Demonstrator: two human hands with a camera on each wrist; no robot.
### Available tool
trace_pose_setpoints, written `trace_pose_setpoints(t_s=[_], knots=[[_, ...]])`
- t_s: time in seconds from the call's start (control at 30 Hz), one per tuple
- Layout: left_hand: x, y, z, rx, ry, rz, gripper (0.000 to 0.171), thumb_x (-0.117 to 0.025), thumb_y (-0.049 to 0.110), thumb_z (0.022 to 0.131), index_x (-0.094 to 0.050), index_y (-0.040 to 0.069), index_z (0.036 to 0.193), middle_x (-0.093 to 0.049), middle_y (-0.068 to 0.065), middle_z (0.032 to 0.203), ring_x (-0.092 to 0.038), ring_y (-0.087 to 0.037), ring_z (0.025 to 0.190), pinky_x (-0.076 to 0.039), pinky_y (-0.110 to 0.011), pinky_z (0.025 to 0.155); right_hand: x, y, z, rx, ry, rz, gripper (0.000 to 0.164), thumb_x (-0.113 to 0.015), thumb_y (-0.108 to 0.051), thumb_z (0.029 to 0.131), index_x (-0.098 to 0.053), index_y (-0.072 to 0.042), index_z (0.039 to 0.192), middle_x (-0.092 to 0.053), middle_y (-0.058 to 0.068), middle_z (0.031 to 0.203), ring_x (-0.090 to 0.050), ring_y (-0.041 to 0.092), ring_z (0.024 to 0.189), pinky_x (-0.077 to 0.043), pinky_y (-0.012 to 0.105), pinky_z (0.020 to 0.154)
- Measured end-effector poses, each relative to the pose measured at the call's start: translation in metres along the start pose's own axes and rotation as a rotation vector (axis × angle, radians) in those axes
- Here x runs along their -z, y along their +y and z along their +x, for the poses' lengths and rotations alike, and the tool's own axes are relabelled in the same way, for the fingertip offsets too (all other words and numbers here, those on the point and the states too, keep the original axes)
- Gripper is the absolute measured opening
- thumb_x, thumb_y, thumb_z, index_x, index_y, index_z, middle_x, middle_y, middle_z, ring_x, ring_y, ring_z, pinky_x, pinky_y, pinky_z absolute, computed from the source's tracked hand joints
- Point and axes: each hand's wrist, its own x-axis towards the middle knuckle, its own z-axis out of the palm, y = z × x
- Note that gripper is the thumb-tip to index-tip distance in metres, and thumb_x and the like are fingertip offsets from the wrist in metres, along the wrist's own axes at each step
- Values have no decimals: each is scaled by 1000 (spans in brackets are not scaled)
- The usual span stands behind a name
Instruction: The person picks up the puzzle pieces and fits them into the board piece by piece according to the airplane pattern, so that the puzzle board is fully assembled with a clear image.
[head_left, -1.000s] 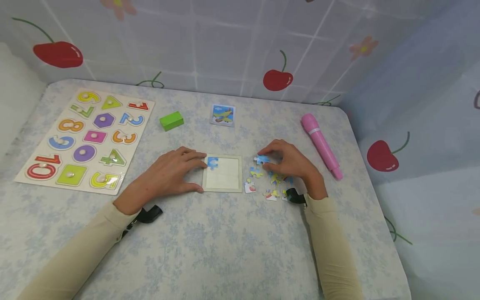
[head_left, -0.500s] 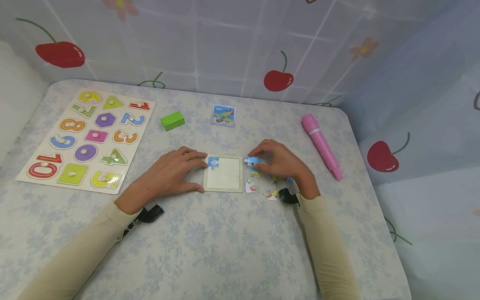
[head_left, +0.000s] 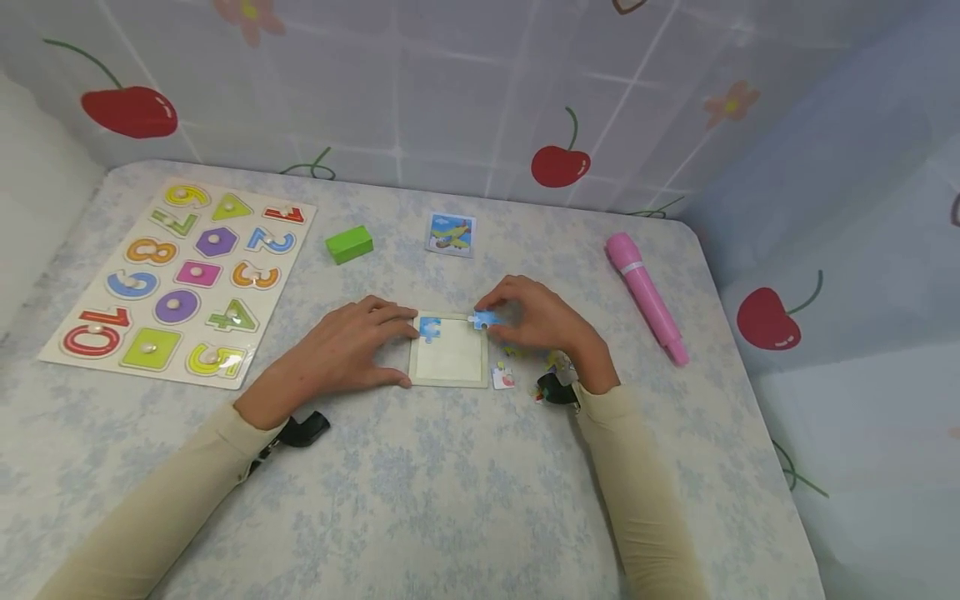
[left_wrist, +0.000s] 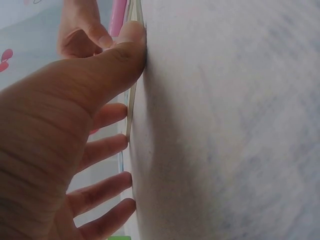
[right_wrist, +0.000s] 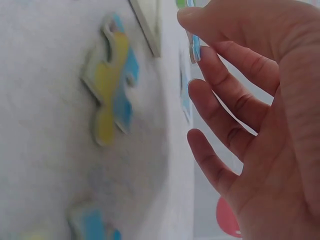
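A square pale puzzle tray [head_left: 453,360] lies flat on the table, with one blue jigsaw piece [head_left: 431,328] in its upper left corner. My left hand [head_left: 348,348] rests against the tray's left side, thumb near the lower corner and extended fingers touching farther up. Between thumb and fingertips my right hand [head_left: 542,317] pinches another blue jigsaw piece [head_left: 485,319], held over the tray's upper right corner. Under and beside that hand lie several loose pieces, among them a white one [head_left: 503,378] and a yellow-and-blue one [right_wrist: 112,85]; the hand partly hides them.
At the left lies a number-and-shape board [head_left: 197,273]. A green block [head_left: 349,245] and a small airplane picture [head_left: 452,234] lie beyond the tray. Farther right is a pink toy microphone [head_left: 647,298]. A cherry-printed sheet [head_left: 450,100] hangs behind the table.
My right hand has carried the pinched blue jigsaw piece leftward, from above the loose pieces to the tray's upper right corner. The left hand stays at the tray's left side.
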Motion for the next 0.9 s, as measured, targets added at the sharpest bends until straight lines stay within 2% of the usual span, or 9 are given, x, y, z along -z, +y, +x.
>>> trace_pose_setpoints(t_s=[0.23,0.67,0.9], knots=[[0,1,1,3,-13,10,73,-90,61,81,-74,16,136,-60,-6,156,-57,-33,135,-55,-54,99,-11,-8,7,1,-33,1,29,-81,-14,95,-81,-14,124,-73,0,120,-62,20,116,-50,44,105],[1,-1,0,1,-18,4,72,-89,61,82,-73,16,137,-59,-6,156,-56,-34,137,-54,-55,100,-28,-17,19,27,-51,-113,31,-79,-21,98,-80,-18,130,-72,-1,123,-61,19,114,-52,40,97],[0,-2,0,-6,-8,-8,72,-89,60,82,-73,16,136,-60,-6,156,-56,-34,137,-54,-55,101,-31,-21,22,26,-51,-133,33,-80,-22,99,-80,-18,131,-72,1,124,-62,20,115,-52,41,96]])
